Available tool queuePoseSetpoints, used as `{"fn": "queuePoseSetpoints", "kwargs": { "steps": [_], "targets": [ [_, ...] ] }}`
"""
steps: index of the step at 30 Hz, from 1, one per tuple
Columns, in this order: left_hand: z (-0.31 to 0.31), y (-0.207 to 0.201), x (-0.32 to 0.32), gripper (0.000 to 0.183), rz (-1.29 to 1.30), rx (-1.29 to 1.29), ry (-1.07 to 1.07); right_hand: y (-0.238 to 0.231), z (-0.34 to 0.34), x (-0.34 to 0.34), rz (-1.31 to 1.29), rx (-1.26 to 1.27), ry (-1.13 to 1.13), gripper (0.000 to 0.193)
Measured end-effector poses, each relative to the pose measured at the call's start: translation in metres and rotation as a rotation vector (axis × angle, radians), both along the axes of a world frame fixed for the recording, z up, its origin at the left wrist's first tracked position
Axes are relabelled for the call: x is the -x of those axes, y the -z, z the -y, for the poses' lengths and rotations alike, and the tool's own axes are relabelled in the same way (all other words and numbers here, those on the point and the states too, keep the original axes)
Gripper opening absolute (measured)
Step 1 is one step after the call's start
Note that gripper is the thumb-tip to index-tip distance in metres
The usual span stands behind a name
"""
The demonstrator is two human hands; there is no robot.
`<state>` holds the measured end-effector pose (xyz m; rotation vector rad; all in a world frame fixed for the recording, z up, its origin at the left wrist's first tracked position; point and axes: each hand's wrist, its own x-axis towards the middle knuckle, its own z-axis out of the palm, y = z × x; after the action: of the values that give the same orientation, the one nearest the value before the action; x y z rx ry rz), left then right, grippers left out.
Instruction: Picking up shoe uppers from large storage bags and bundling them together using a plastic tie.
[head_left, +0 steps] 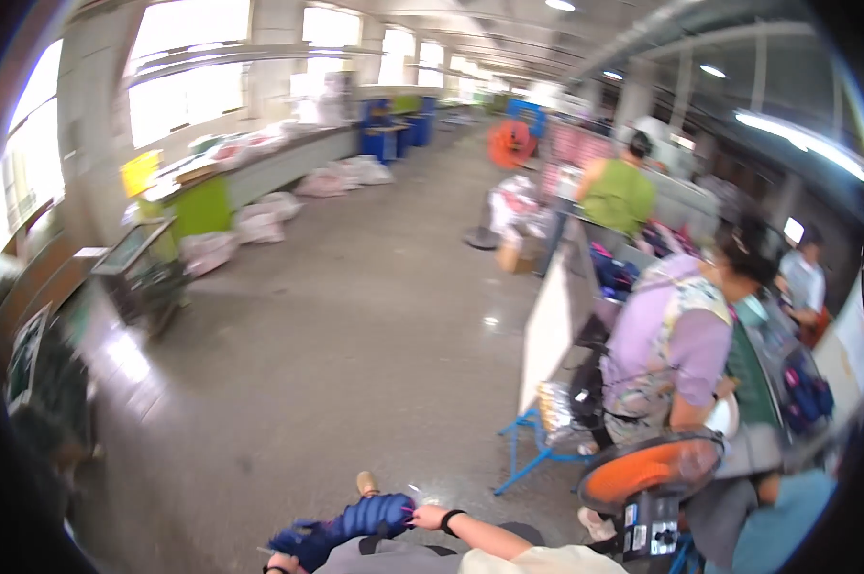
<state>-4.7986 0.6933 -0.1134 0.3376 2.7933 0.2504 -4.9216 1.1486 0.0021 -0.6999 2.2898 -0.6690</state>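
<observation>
A long navy-blue bundle [370,518], ridged like soft pieces stacked one into another, lies across the front of my body at the lower edge. Its kind is too blurred to make out. My right hand [426,517], with a black band on the wrist, is closed at the bundle's right end. At its left end, near darker, looser blue material [303,543], my left hand [284,562] shows only partly and its fingers are unclear. One tan shoe tip [366,483] shows beyond the bundle.
At right, a person in lilac [657,325] bends over a green-topped bench [753,368], near an orange fan [642,471] and a blue-legged stand [523,459]. Another person in green [619,196] works farther off. Dark metal frames [145,273] and pale sacks [207,251] line the left.
</observation>
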Motion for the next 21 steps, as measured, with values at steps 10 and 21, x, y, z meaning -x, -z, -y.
{"fn": "queuePoseSetpoints", "kwargs": {
  "steps": [10,21],
  "targets": [
    [-0.186,-0.015,0.428,0.03,0.209,-0.546,0.161,0.049,-0.099,0.177,-0.014,0.006,0.386,0.032],
    [-0.321,-0.021,0.653,0.027,0.628,-0.997,-0.207,-0.131,-0.162,0.319,0.52,0.528,1.042,0.035]
  ]
}}
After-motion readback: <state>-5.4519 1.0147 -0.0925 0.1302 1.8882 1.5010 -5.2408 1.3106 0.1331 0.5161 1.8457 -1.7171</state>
